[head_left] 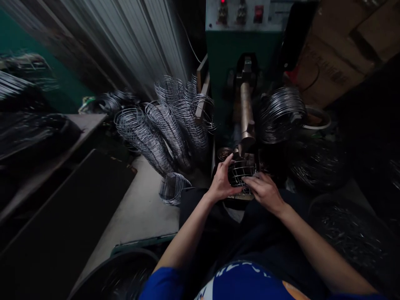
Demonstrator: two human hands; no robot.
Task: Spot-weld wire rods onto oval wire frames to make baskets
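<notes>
Rn we've got stacks of wire rings (146,139) crowding our L side, another wire bundle (279,116) over R and a dark tub (346,237) w/ shiny bits nearer us, while a thick metal arm (246,106) juts our way just beyond the wire frame (242,170). Our L hand (222,182) grips that frame's left side, thumb and fingers spread, & our R hand (265,191) has its fingers on the right side, tho we can't tell how tightly. Around us: grey floor (146,204), corrugated wall (146,37), green machine (228,50) w/ red light (223,1), cardboard boxes (337,54) back R.
</notes>
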